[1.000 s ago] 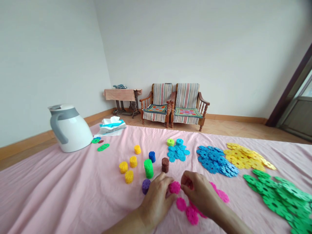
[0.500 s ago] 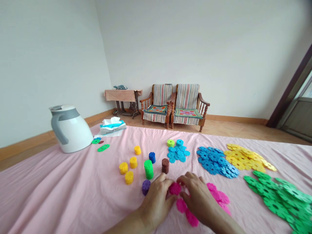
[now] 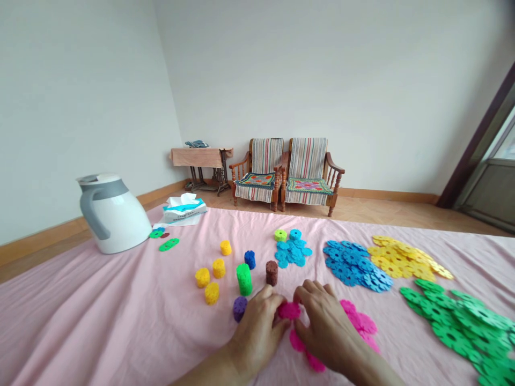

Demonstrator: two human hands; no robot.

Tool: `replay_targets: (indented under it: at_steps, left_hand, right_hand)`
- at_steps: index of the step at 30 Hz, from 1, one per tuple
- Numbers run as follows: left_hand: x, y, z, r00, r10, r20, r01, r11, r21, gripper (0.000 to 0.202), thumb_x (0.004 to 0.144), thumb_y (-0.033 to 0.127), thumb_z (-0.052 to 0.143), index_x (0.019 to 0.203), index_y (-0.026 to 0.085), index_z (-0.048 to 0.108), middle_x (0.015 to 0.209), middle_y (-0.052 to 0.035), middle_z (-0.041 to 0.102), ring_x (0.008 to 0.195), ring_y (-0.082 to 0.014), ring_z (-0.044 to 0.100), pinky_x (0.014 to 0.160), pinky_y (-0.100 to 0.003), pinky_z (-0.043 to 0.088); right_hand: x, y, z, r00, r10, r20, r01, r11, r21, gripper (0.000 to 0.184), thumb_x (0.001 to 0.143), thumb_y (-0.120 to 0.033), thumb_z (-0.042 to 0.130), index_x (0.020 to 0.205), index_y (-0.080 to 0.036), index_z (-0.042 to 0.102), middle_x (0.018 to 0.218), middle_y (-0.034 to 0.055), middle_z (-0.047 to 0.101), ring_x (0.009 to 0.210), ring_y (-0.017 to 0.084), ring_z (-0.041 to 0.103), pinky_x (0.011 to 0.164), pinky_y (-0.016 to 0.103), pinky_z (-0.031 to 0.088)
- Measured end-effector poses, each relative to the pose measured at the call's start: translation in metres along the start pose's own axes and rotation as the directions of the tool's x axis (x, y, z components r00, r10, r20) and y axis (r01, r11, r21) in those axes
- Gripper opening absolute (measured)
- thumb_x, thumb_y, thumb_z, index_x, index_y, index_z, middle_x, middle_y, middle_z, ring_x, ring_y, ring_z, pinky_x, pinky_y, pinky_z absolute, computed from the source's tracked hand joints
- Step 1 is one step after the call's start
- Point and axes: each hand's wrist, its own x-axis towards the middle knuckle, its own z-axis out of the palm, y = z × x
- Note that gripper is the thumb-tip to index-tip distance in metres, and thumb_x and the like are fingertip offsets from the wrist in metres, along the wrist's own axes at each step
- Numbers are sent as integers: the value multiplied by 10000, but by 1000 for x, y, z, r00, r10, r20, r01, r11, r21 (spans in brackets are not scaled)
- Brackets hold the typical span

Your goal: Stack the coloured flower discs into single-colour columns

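Between my two hands is a pink snowflake disc (image 3: 290,310), perhaps with others stacked under it. My left hand (image 3: 259,327) pinches its left side between thumb and fingers. On the other side, the curled fingers of my right hand (image 3: 324,319) close on its right edge. Loose pink discs (image 3: 362,323) lie on the cloth to the right, and a few more show partly under my right hand. A brown disc stack (image 3: 272,273) stands just beyond my left fingertips. Left of that hand are a purple stack (image 3: 240,309) and a tall green stack (image 3: 244,279).
Yellow stacks (image 3: 212,293) and a dark blue stack (image 3: 250,259) stand left of centre. Loose light blue (image 3: 293,252), blue (image 3: 356,266), yellow (image 3: 406,257) and green discs (image 3: 462,321) form piles. A white jug (image 3: 116,214) and tissue box (image 3: 184,209) stand at the left on the pink cloth (image 3: 153,311).
The right hand has shifted slightly left and back, its fingers now closer on the pink disc. The pink disc has tilted and looks flatter. The view has shifted slightly.
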Motion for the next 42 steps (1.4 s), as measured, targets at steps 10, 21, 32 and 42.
replay_targets:
  at_steps: [10,21,32,42]
  left_hand:
    - [0,1,-1,1000,4,14,-4,1000,3,100,736,93,555,760,176,608,839,-13,541,839,-177,543,725,-259,385]
    - [-2,-3,2,999,19,-31,-21,998,-56,341,699,42,519,989,205,594,1026,-23,587,1003,-188,537,880,-275,382]
    - [-2,0,-1,1000,25,-8,-25,1000,-13,149,721,88,550,824,179,608,878,-12,533,881,-183,525,737,-267,375]
    - [-2,0,0,999,30,-15,-30,999,-33,63,771,132,569,790,176,610,880,-15,534,856,-171,516,721,-261,372]
  right_hand:
    - [2,1,-10,997,35,-76,-32,998,46,113,751,-182,505,811,-187,600,823,42,582,844,210,520,755,335,293]
    - [3,-2,4,1000,26,-8,-24,978,205,123,790,-219,534,849,-227,643,860,21,617,848,185,558,764,308,321]
    - [-10,-8,-26,973,29,227,-48,996,79,134,648,-196,642,777,-208,607,857,2,625,856,184,542,849,337,323]
    - [-11,-23,-25,927,47,372,-54,998,10,262,633,-135,685,878,-200,617,1049,55,625,1001,229,540,922,363,335]
